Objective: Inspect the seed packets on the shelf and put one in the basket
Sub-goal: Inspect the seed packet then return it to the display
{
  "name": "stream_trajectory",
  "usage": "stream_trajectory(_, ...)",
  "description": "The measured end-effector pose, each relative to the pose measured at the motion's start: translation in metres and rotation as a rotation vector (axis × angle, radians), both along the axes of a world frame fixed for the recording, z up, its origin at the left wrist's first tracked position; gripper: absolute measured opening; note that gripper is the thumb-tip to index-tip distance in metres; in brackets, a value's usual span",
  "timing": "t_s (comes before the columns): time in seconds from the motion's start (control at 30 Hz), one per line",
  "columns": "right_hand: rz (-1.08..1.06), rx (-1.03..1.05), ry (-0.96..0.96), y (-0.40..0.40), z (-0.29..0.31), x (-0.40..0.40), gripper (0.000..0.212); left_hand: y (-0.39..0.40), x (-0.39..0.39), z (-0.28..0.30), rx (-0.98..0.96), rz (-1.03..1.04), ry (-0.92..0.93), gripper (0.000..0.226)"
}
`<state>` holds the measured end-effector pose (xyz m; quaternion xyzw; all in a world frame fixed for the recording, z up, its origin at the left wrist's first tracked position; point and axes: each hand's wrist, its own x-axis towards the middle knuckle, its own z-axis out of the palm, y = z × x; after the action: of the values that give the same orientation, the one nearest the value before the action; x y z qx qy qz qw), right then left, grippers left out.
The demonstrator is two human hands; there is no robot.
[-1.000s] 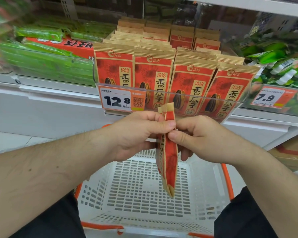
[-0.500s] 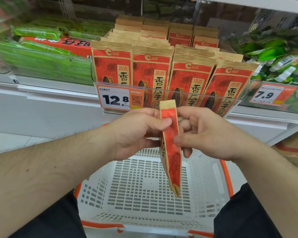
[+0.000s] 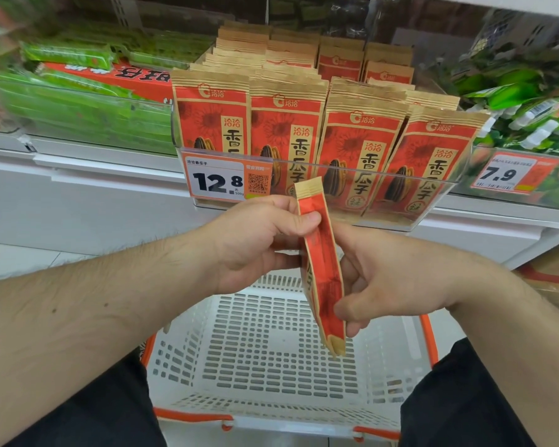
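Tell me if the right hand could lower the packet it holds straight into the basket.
Probably yes. The right hand and left hand hold the packet directly above the basket, with nothing visible between them.

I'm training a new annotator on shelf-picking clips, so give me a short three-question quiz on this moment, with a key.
1. True or false: the seed packet already lies in the white basket.
2. Which hand grips the packet nearer its top? A) left hand B) right hand C) neither
3. Fill in: the price tag in front of the shelf packets reads ____.

Key:
1. False: both hands hold it edge-on above the basket.
2. A: the left thumb pinches near the top, the right hand grips lower down.
3. 12.8
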<state>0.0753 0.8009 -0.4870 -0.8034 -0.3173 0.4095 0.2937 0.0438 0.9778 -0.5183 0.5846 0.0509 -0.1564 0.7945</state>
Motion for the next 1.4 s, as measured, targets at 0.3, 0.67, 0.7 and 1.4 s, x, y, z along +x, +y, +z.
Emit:
stream_trajectory(0.3, 0.011, 0.010, 0.056, -0.004, -0.004, 0.006, 0.098, -0.001, 0.000, -0.002, -0.010, -0.013, 0.020, 0.037)
stream_trajectory(0.67, -0.307, 0.205, -0.017, 0.004, -0.021, 0.005, 0.105, 0.007, 0.005, 0.002, -0.170, -0.053, -0.004, 0.048)
stream_trajectory(0.7, -0.321, 0.192, -0.036, 0.005, -0.022, 0.004, 0.106, 0.008, 0.005, 0.002, -0.153, -0.041, -0.005, 0.052)
stream_trajectory(1.4, -0.813, 0.402, -0.158, 0.010, -0.025, 0.014, 0.026, 0.011, 0.003, 0.006, 0.158, 0.176, -0.029, 0.024)
